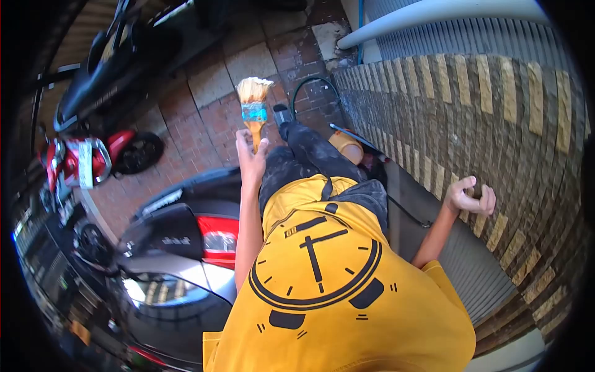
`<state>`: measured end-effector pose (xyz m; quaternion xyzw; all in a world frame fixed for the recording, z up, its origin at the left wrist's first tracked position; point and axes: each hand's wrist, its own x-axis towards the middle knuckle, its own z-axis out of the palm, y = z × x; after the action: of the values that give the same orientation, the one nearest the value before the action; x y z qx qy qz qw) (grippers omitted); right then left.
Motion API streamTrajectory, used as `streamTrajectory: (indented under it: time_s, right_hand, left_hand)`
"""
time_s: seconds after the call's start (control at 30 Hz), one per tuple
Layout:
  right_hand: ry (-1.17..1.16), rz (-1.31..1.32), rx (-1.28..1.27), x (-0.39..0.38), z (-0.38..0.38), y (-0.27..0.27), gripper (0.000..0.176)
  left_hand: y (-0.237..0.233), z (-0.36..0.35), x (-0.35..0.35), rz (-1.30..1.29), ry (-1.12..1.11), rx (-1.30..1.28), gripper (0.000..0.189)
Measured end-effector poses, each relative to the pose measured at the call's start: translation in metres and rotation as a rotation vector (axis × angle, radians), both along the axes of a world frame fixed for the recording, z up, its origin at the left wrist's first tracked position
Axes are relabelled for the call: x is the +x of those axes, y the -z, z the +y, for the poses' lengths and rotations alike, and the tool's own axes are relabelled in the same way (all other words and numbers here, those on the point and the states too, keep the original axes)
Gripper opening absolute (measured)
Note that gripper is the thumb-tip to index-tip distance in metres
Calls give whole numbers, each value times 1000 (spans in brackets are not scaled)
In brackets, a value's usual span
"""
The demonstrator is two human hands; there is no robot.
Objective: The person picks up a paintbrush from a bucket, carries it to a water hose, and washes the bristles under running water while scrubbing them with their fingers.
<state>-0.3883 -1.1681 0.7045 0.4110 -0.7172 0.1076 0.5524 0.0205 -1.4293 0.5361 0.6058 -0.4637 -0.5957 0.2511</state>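
Your left hand [251, 155] is raised in front of you, its grip closed round the wooden handle of a brush [254, 105]. The brush stands upright above the fist. Its pale bristles point up and splay a little at the tips, and the band below them is smeared blue. It hangs in the air over the paving [211, 118], touching nothing but your fingers.

Your right hand [471, 198] is out to your right, against the brick wall [496, 111]. Its grip is curled in on itself, fingers folded toward the palm, with nothing showing inside it. The knuckles rest on or just beside the bricks, and you cannot tell from here whether they truly touch. The wall has dark bricks and yellowish joints, and it runs away from you along your right side.

Between your arms you see your yellow shirt [334, 279] with a black clock printed on it. Beyond it are your dark, paint-flecked trousers [310, 155], stretching out to a shoe [282, 115] just beside the brush. An orange thing [347, 146] lies by your leg at the foot of the wall; what it is does not show clearly.

To your left, a grey scooter [186, 248] with a red tail light stands close to your left arm. A red motorbike [93, 158] is parked farther off. A green hose [310, 84] loops on the paving near the end of the wall, and a white pipe [434, 15] runs along above the bricks.
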Motion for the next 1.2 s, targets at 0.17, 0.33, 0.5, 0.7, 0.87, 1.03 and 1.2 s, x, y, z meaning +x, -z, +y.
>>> streamTrajectory:
  time_s: [0.17,0.33,0.5,0.7,0.87,1.03,1.2]
  right_hand:
    - [195,-24,11,2,-2,1,32]
    - [244,-114,-76,16,-19,-1,39]
    - [291,-238,-390,55,-106,19,31]
    - [271,-882,-522,158,-263,128,9]
    - [321,-1764,-772,199,-330,299,13]
    - [518,-2159,-622,207,-309,593,21]
    - [536,-2148,-804,141,-283,747,14]
  left_hand:
    - [-18,-121,-7,-160,234,-65,31]
    - [-19,-210,-51,-119,461,101,35]
    - [16,-284,-111,-191,730,347,38]
    - [89,-388,-111,-553,1168,-5,37]
    - [132,-430,-120,-521,1293,-331,30]
    - [227,-395,-209,-642,1209,-171,75]
    - [399,-366,-288,-856,1491,-298,88]
